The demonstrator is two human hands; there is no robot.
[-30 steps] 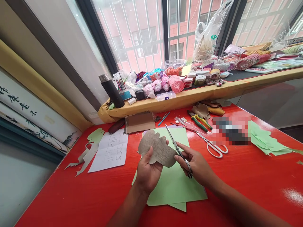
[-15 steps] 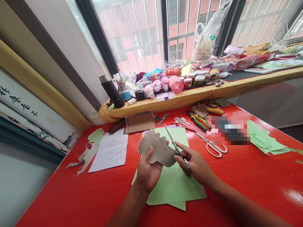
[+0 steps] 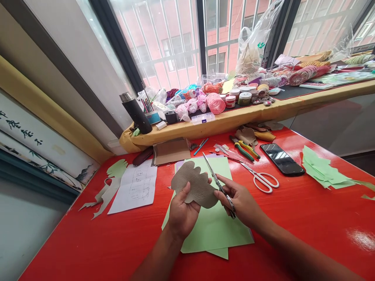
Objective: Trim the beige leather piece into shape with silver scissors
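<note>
My left hand (image 3: 184, 210) grips a taupe piece of leather (image 3: 195, 183) by its lower edge, thumb on top. The leather has a scalloped upper edge and a rounded lower right end. In my right hand (image 3: 238, 197) is a pair of silver scissors (image 3: 216, 180), its blades pointing up and left beside the leather. My right fingertips reach the leather's right edge; whether they pinch it I cannot tell. Beneath both hands lie light green sheets of paper (image 3: 216, 230) on the red table (image 3: 117, 246).
White-handled scissors (image 3: 265, 181), a black phone (image 3: 281, 159), pliers (image 3: 244, 149) and green paper scraps (image 3: 324, 169) lie to the right. At left are a sheet with drawings (image 3: 133, 189) and leather offcuts (image 3: 102, 195). A crowded windowsill (image 3: 181, 128) with a black flask (image 3: 136, 113) stands behind.
The view has shifted very slightly, moving the surroundings a little to the left. Both hands keep their hold on the leather and scissors, with the leather tilted slightly differently.
</note>
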